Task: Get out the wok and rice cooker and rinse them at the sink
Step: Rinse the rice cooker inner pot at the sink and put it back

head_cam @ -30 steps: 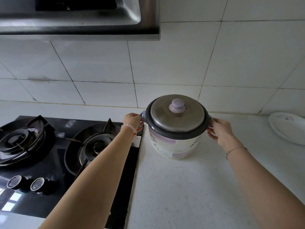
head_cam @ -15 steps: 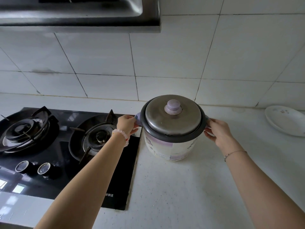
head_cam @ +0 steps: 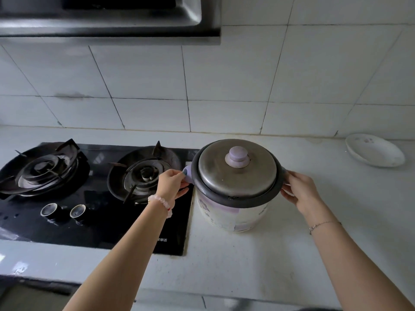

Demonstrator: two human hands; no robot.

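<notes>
The rice cooker (head_cam: pixel 233 212) is a white pot with purple flower print, a dark rim and a dull metal lid with a purple knob (head_cam: pixel 237 157). It stands on the white counter just right of the stove. My left hand (head_cam: pixel 171 184) grips its purple left side handle. My right hand (head_cam: pixel 299 189) holds the right side handle, which is mostly hidden behind my fingers. No wok is in view.
A black glass gas stove (head_cam: pixel 94 223) with two burners and two knobs lies to the left. A white oval plate (head_cam: pixel 374 151) sits at the back right on the white counter (head_cam: pixel 235 265). The range hood (head_cam: pixel 107 16) hangs above the stove, with tiled wall behind.
The view has pulled back and tilted down, showing more counter edge. The cooker sits a little nearer to me on the counter, both hands still holding its side handles.
</notes>
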